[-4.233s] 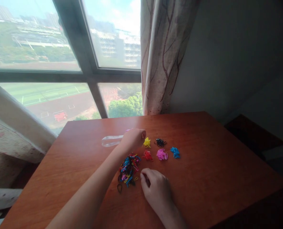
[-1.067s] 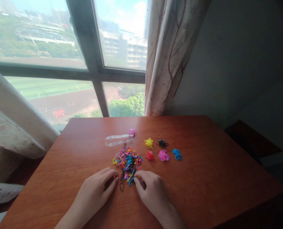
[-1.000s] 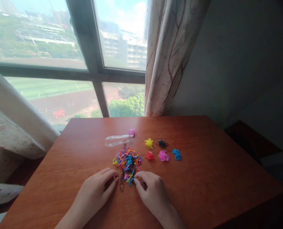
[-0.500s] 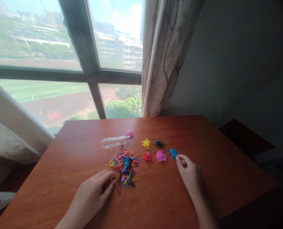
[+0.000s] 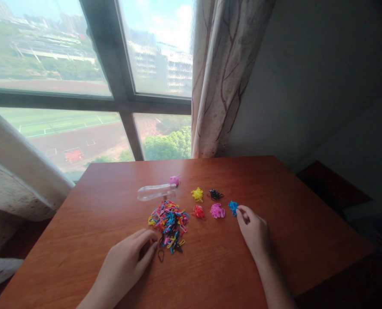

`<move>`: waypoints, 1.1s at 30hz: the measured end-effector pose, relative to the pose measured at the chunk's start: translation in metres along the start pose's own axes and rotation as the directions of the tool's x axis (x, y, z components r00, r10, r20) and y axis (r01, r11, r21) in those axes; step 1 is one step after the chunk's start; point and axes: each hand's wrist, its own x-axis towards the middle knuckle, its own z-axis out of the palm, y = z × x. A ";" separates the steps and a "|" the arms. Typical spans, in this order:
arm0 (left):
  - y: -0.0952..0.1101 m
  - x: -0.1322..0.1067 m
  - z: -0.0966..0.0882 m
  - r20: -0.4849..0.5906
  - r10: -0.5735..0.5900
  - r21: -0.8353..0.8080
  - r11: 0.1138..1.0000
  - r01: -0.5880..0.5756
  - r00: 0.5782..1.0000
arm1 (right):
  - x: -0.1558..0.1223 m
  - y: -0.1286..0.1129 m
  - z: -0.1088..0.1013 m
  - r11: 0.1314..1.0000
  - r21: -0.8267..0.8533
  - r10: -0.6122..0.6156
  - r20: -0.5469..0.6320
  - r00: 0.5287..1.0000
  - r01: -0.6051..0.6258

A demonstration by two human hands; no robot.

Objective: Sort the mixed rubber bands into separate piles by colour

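A mixed heap of small coloured bulb pins (image 5: 169, 223) lies on the table in front of me. At its near left side, my left hand (image 5: 134, 249) rests with thumb and fingers curled together; a speck of orange shows between them, too small to name. One dark pear-shaped pin (image 5: 160, 256) lies by its fingertips. My right hand (image 5: 253, 227) is pinched closed against the right edge of a small blue pile of pins (image 5: 233, 207); its fingertips hide whatever is between them. Left of that pile are a pink pile (image 5: 217, 210) and a red pile (image 5: 199, 212).
Behind these sit a yellow pile (image 5: 197, 194) and a black pile (image 5: 215, 194). A clear plastic bottle (image 5: 154, 192) lies on its side behind the heap, its pink cap (image 5: 174, 180) close to its mouth. The wooden table (image 5: 107, 206) ends at a window and curtain (image 5: 223, 86).
My right hand has shifted very slightly left, and its fingertips remain at the blue pile, which looks nudged a little left. My left hand has barely moved.
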 end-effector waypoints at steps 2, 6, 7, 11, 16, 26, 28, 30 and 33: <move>0.000 0.000 0.001 0.005 -0.007 0.009 1.000 0.007 1.000 | 0.000 0.001 0.001 1.000 0.019 -0.004 -0.012 1.000 0.004; -0.001 0.001 0.001 0.024 -0.014 0.002 1.000 0.014 1.000 | -0.002 0.004 0.002 0.999 0.054 0.006 -0.052 0.999 -0.003; -0.002 0.000 0.001 0.026 -0.013 -0.003 1.000 0.013 1.000 | -0.003 0.004 0.002 0.998 0.060 0.005 -0.060 0.998 -0.002; -0.004 0.000 0.002 0.023 -0.009 -0.003 1.000 0.009 1.000 | -0.007 -0.005 0.001 0.995 0.097 -0.019 -0.049 0.999 0.024; -0.003 -0.001 0.003 -0.003 0.002 -0.003 1.000 -0.002 1.000 | -0.021 -0.032 0.003 0.974 0.197 -0.122 0.036 0.992 0.113; 0.000 -0.004 -0.003 0.086 0.053 -0.025 0.998 -0.051 0.995 | -0.057 -0.101 0.014 0.904 0.377 -0.316 0.269 0.910 0.203; 0.000 -0.004 -0.004 0.100 0.071 -0.040 0.997 -0.067 0.992 | -0.059 -0.109 0.013 0.906 0.376 -0.319 0.297 0.900 0.197; 0.000 -0.004 -0.006 0.103 0.085 -0.049 0.996 -0.080 0.991 | -0.060 -0.113 0.012 0.909 0.368 -0.321 0.316 0.893 0.196; 0.001 -0.004 -0.005 0.104 0.102 -0.056 0.994 -0.097 0.989 | -0.061 -0.117 0.011 0.916 0.346 -0.324 0.334 0.885 0.205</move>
